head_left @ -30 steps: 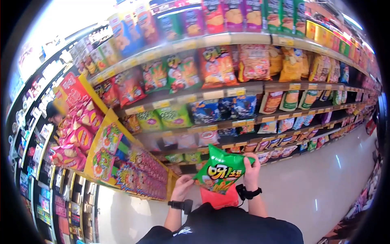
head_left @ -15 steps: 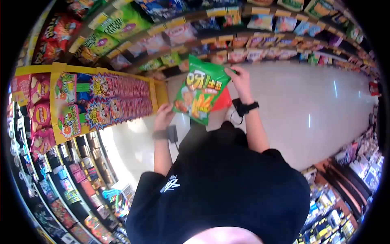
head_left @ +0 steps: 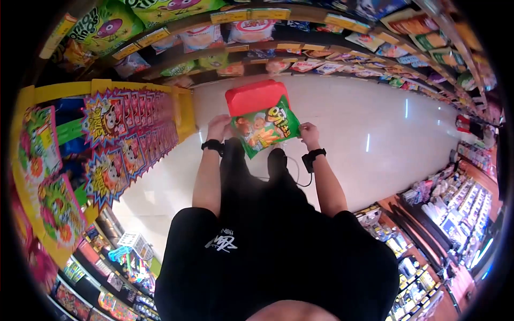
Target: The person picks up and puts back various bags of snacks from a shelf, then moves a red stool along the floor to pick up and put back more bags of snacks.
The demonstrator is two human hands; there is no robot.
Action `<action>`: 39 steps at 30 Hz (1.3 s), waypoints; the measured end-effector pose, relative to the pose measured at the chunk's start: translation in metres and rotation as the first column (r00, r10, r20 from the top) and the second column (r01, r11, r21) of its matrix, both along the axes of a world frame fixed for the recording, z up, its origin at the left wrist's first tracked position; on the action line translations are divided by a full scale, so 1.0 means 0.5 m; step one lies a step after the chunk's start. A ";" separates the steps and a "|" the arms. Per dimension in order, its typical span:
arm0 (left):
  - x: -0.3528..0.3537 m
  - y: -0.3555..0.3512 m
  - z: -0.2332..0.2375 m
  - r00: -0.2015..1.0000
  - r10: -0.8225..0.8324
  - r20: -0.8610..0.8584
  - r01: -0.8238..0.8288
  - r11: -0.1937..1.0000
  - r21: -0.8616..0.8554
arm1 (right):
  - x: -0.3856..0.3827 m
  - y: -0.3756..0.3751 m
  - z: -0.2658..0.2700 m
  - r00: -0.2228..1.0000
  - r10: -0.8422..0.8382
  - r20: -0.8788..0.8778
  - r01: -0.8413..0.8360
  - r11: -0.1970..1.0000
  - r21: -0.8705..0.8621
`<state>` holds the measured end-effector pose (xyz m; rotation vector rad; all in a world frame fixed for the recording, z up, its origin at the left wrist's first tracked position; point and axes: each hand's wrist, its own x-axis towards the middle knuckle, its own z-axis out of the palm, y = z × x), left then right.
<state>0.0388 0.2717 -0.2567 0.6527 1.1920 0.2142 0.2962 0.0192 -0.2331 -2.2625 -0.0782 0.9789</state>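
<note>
A green bag of potato snacks (head_left: 262, 134), printed with yellow and white lettering and pictures of fries, is stretched between my hands. My left hand (head_left: 218, 127) grips its left edge. The right upper corner is pinched between the fingers of my right hand (head_left: 309, 134). Beyond the bag a red basket (head_left: 256, 96) stands on the floor, its near part hidden behind the bag. Dark straps with small devices circle both wrists.
A yellow display rack (head_left: 184, 115) with hanging snack packs stands at my left. Shelves of bagged snacks (head_left: 201, 37) curve across the front. More shelves (head_left: 452, 206) are at the right, and a white wire basket (head_left: 140, 246) is at lower left. Pale tile floor (head_left: 353, 123) lies ahead.
The bag has turned clockwise and sits lower, with both hands still on it. The red basket, mostly covered before, now shows beyond the bag. My view has shifted.
</note>
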 end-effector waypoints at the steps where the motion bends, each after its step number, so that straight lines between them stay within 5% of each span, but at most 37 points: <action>1: 0.015 0.024 -0.030 1.000 -0.005 0.027 0.005 1.000 0.009 | 0.003 0.016 -0.026 1.000 0.005 0.009 -0.004 0.998 -0.057; 2: 0.029 0.049 -0.065 0.994 -0.101 0.053 0.094 0.988 0.120 | 0.007 0.027 -0.053 1.000 0.009 0.016 -0.007 0.993 -0.114; 5: 0.099 0.090 -0.058 0.999 0.015 0.049 -0.014 0.999 -0.030 | 0.021 0.063 -0.089 0.993 -0.101 -0.059 0.087 0.975 -0.206; 9: 0.125 0.112 0.004 0.984 -0.007 -0.177 0.045 0.975 0.216 | -0.030 0.058 -0.070 0.933 -0.255 -0.253 0.200 0.955 -0.221; 12: 0.071 0.146 -0.072 0.979 -0.161 -0.126 0.203 0.819 0.536 | -0.058 0.053 -0.015 0.915 -0.241 -0.323 0.208 0.969 -0.134; 13: 0.053 0.159 -0.038 0.961 -0.261 -0.095 0.272 0.810 0.520 | -0.072 0.043 0.017 0.904 -0.254 -0.343 0.251 0.967 -0.055; 16: 0.005 0.160 0.116 0.952 -0.227 0.204 0.139 0.917 0.373 | -0.086 0.009 0.050 0.893 -0.249 -0.375 0.320 0.937 0.142; 18: -0.050 0.190 0.048 0.958 -0.271 0.093 0.176 0.814 0.554 | -0.081 0.035 0.090 0.914 -0.236 -0.329 0.296 0.945 0.143; 21: -0.075 0.179 0.260 0.987 -0.127 -0.103 0.163 0.707 0.688 | -0.050 0.076 0.089 0.966 -0.098 -0.241 0.174 0.933 0.316; 26: -0.133 0.146 0.534 0.994 0.107 -0.004 -0.049 0.485 0.873 | -0.054 0.232 0.205 0.971 0.191 -0.144 -0.075 0.815 0.574; 28: -0.143 0.143 0.662 0.990 0.121 -0.074 0.035 0.294 0.955 | -0.070 0.287 0.264 0.958 0.282 0.048 -0.215 0.600 0.771; 32: -0.113 0.216 0.780 0.972 0.123 0.202 -0.230 0.302 0.925 | -0.136 0.311 0.441 0.941 0.338 0.019 -0.207 0.531 0.821; 34: -0.077 0.274 0.851 0.985 0.074 0.159 -0.174 0.352 0.920 | -0.144 0.315 0.470 0.964 0.264 0.031 -0.180 0.563 0.807; 36: -0.032 0.380 0.860 0.987 0.053 0.152 -0.143 -0.141 0.980 | -0.160 0.299 0.476 0.974 0.226 0.019 -0.143 0.546 0.825; 38: 0.007 0.375 0.981 0.993 0.046 0.111 -0.117 0.166 0.979 | -0.162 0.300 0.462 0.974 0.219 0.062 -0.180 0.574 0.799; 39: 0.029 0.425 0.978 0.994 0.017 0.111 -0.112 0.069 0.991 | -0.156 0.304 0.443 0.968 0.231 0.094 -0.207 0.535 0.819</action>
